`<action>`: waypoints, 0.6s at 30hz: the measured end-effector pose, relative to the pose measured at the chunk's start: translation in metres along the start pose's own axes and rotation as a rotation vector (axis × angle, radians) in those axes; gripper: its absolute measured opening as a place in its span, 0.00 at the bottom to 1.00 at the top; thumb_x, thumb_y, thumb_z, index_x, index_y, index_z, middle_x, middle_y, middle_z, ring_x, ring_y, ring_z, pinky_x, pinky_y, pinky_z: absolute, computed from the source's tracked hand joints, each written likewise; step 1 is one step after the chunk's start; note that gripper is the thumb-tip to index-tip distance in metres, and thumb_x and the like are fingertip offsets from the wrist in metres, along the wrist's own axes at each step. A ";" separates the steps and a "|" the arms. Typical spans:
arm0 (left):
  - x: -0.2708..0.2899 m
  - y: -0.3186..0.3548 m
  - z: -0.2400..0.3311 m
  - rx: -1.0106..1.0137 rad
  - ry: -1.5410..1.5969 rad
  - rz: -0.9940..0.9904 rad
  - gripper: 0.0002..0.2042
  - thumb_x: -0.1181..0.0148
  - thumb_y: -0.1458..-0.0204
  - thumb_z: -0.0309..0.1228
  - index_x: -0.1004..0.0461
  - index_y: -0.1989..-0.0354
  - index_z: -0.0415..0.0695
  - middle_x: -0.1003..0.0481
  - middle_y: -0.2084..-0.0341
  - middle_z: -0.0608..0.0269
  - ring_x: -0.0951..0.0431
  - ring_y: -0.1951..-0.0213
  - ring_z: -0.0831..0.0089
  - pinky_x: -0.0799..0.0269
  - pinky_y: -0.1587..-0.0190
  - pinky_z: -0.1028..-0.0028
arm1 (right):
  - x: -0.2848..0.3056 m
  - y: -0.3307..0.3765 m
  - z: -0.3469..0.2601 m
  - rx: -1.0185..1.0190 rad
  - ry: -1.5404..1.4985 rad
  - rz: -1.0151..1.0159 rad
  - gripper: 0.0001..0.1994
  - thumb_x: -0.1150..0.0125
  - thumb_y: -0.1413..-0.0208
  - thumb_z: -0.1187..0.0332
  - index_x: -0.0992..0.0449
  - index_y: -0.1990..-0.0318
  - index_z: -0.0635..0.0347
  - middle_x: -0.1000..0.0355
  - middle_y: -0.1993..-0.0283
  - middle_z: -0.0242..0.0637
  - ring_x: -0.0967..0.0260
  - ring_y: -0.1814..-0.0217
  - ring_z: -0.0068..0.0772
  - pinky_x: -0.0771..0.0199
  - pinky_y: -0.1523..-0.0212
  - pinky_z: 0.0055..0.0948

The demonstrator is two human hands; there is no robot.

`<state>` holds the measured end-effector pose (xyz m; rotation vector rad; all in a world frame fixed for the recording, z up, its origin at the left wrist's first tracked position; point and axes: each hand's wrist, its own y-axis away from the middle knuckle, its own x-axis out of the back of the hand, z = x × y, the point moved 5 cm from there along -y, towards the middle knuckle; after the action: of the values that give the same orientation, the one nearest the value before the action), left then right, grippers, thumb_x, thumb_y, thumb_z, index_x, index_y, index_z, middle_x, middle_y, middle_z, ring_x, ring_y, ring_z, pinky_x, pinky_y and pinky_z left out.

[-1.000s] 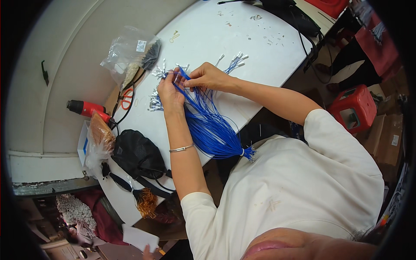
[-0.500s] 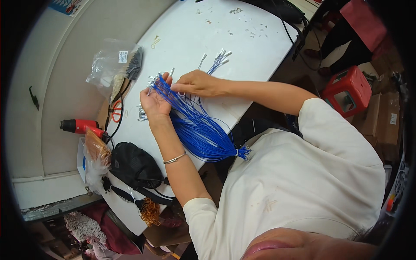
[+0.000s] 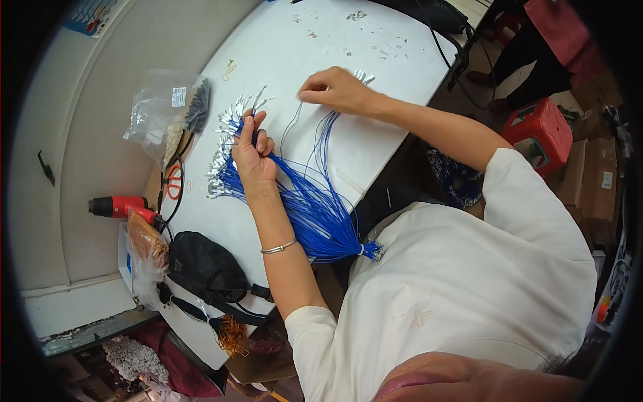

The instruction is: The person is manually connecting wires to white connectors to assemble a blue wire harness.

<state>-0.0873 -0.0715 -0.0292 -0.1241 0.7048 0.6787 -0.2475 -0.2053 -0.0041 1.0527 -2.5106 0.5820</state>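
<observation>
A thick bundle of thin blue wires [image 3: 315, 218] lies across the table's near edge, tied by a pale band [image 3: 362, 249] at the end by my body. White connectors [image 3: 228, 137] cap many of the far wire ends and fan out around my left hand [image 3: 256, 149], whose fingers are closed around part of the bundle just below them. Off to the right, my right hand [image 3: 340, 90] is closed in a pinch on a single wire [image 3: 292, 120] leading back to the bundle. Several separated wires [image 3: 326, 130] run under my right wrist, their white tips [image 3: 364, 76] showing beyond it.
Left of the bundle are a clear bag [image 3: 159, 107] with dark parts, orange-handled scissors [image 3: 173, 182], a red heat gun [image 3: 120, 206] and a black pouch [image 3: 209, 266]. Small scraps [image 3: 357, 15] dot the far white table [image 3: 281, 50]. A red stool [image 3: 544, 137] and another person's legs [image 3: 519, 67] are at right.
My right hand has moved right and away from my left hand, drawing a wire out. My left fingers have curled closed, and more connectors now show spread beside that hand.
</observation>
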 end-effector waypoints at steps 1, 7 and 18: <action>-0.002 0.000 -0.001 -0.028 -0.023 -0.002 0.10 0.42 0.43 0.25 0.26 0.55 0.36 0.19 0.67 0.55 0.40 0.87 0.86 0.48 0.85 0.89 | -0.012 -0.004 -0.007 -0.004 -0.003 0.004 0.08 0.33 0.51 0.68 0.17 0.65 0.60 0.23 0.71 0.35 0.34 0.74 0.23 0.30 0.70 0.23; -0.014 0.007 -0.005 -0.160 -0.213 0.087 0.10 0.43 0.42 0.25 0.27 0.54 0.35 0.19 0.68 0.54 0.37 0.86 0.86 0.46 0.85 0.89 | -0.063 -0.028 0.008 -0.191 -0.848 -0.026 0.11 0.30 0.50 0.64 0.17 0.63 0.62 0.24 0.76 0.35 0.36 0.79 0.18 0.34 0.77 0.14; -0.005 0.012 -0.003 -0.113 -0.327 0.226 0.08 0.40 0.44 0.26 0.27 0.60 0.35 0.21 0.75 0.59 0.37 0.86 0.87 0.47 0.86 0.91 | -0.071 -0.041 0.005 -0.098 -0.699 -0.095 0.09 0.33 0.47 0.66 0.17 0.63 0.61 0.21 0.72 0.37 0.38 0.79 0.16 0.37 0.80 0.10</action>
<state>-0.0989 -0.0661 -0.0265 -0.0352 0.3678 0.9310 -0.1715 -0.1925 -0.0322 1.5284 -2.9928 0.0503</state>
